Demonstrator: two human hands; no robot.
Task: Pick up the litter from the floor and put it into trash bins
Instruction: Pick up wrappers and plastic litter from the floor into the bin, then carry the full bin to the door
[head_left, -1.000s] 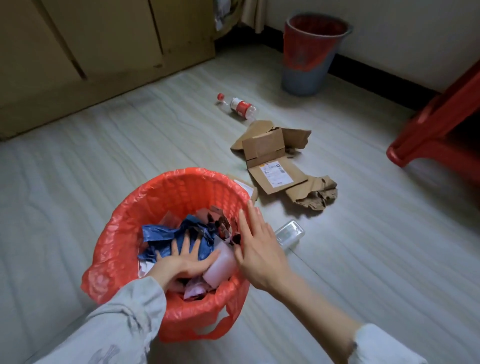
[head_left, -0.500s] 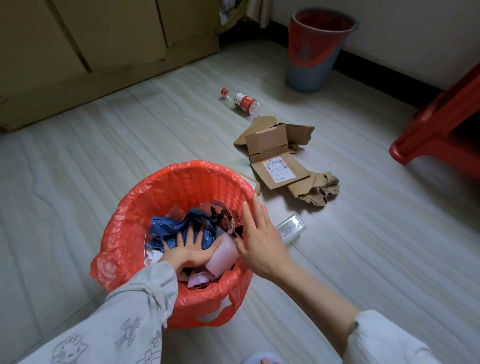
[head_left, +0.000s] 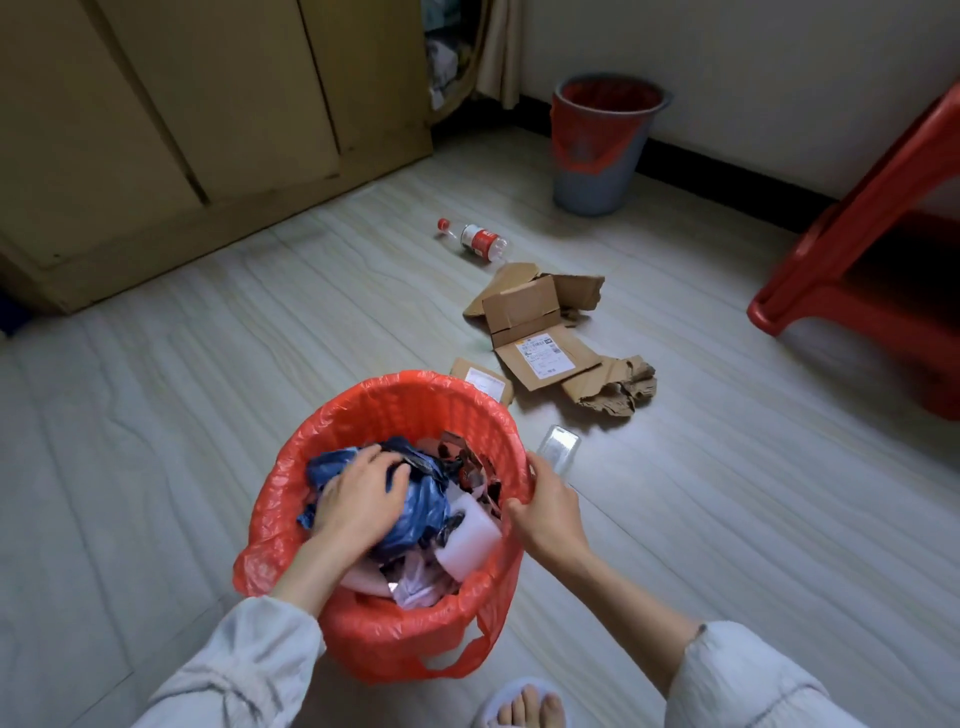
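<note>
- Here, the left hand (head_left: 363, 499) is pressing down, fingers spread, on a crumpled blue plastic bag (head_left: 415, 506) inside the near bin lined with a red plastic bag (head_left: 395, 410).
- The right hand (head_left: 550, 512) is pinching that bin's right rim between thumb and fingers.
- A white foam block (head_left: 470, 538) is lying in the bin beside the blue bag.
- A small clear plastic box (head_left: 558, 447) is lying on the pale floor (head_left: 208, 389) just beyond the right hand.
- Torn brown cardboard pieces (head_left: 550, 338) are lying farther out.
- A clear plastic bottle with a red label and cap (head_left: 475, 241) is lying beyond them, near a grey bin with a red liner (head_left: 602, 145).
</note>
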